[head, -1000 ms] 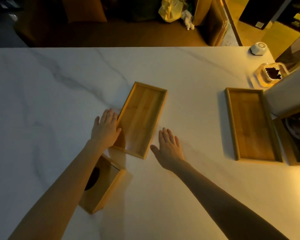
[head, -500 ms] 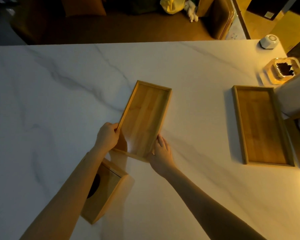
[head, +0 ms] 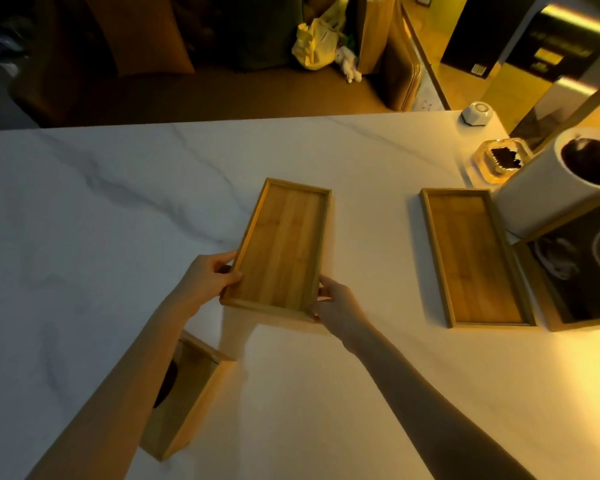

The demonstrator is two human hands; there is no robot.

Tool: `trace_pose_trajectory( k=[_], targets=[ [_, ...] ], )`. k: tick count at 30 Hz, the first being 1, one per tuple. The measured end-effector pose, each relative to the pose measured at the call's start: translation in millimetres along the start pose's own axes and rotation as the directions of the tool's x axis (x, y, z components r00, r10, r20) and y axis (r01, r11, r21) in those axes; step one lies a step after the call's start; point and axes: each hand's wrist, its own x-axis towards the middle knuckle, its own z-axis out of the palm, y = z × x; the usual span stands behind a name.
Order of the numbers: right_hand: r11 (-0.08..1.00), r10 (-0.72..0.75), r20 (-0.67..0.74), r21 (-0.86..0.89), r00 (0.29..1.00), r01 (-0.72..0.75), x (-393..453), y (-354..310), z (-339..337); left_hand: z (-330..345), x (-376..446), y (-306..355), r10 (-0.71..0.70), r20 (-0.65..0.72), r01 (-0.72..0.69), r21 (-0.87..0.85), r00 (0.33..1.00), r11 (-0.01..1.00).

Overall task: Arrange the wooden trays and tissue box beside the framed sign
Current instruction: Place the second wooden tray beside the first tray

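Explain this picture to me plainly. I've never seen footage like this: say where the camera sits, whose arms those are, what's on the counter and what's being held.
There is no machine here. A person wears a wide-angle camera on the head, so you look down along their own two bare arms at a white marble counter.

The left hand and right hand grip the near end of a wooden tray, one on each long side. The tray is empty.

A second wooden tray, also empty, lies flat to the right, next to a dark framed sign. Behind these stands a white cylinder with a dark opening.

Partly hidden under the left forearm is a wooden tissue box, not yet moved over. At the far right corner sit a small white object and a small clear container; their contents are unclear.
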Motion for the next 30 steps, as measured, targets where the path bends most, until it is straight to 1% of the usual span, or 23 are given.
trace_pose_trajectory(
  k=[3, 5, 10, 13, 16, 20, 25, 30],
  targets=[
    [1.0, -0.02, 0.022, 0.002, 1.0, 0.02, -14, -1, -22, 12, -3, 11, 0.032, 0.034, -0.031, -0.023, 0.999, 0.999],
    [0.999, -0.032, 0.009, -0.01, 0.999, 0.032, -22, -1, -37, 21, -4, 20, 0.062, 0.049, -0.06, -0.034, 0.997, 0.998],
    [0.995, -0.065, -0.121, -0.084, 0.991, 0.055, -32, -2, -72, 52, -1, 48, 0.147, 0.06, -0.143, -0.056, 0.987, 0.988],
    [0.989, -0.1, -0.224, -0.128, 0.969, 0.073, -38, 3, -86, 72, 3, 60, 0.17, 0.057, -0.166, -0.07, 0.984, 0.984],
    [0.987, -0.103, -0.276, -0.147, 0.956, 0.064, -42, 12, -100, 91, 7, 65, 0.179, 0.081, -0.175, -0.052, 0.981, 0.983],
    [0.989, -0.051, -0.279, -0.147, 0.959, 0.01, -42, 27, -115, 115, 11, 62, 0.172, 0.077, -0.174, 0.028, 0.982, 0.984],
    [0.985, -0.031, -0.256, -0.174, 0.966, -0.015, -36, 39, -128, 137, 16, 53, 0.173, 0.091, -0.176, 0.022, 0.981, 0.984],
    [0.987, 0.004, -0.234, -0.156, 0.972, -0.042, -24, 48, -138, 151, 22, 49, 0.157, 0.066, -0.16, 0.036, 0.985, 0.986]
  ],
)
